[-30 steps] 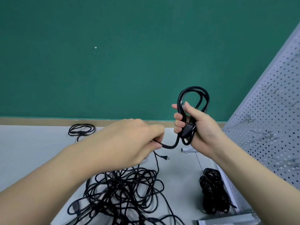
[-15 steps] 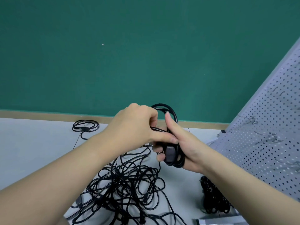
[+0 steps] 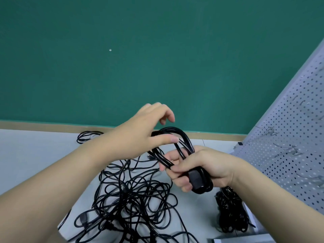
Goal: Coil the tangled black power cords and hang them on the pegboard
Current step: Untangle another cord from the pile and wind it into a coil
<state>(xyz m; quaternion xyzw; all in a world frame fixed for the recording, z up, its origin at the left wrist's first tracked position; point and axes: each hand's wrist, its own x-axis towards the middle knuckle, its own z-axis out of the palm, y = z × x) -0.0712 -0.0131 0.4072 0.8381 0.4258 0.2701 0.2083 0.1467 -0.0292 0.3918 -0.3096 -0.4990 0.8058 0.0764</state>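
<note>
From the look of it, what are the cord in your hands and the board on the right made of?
The coiled cord in the right hand looks like rubber or PVC-jacketed cable: smooth black with a slight sheen, bending in soft loops, and a matte moulded plug. The pegboard looks like painted sheet metal, pale grey with even round holes and thin wire hooks, though plastic cannot be ruled out.

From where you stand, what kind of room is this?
Probably a workshop or storage corner: a grey perforated metal pegboard with wire hooks leans at right, a tangled heap of black power cords lies on the pale grey table, and a plain green wall stands behind.
</note>
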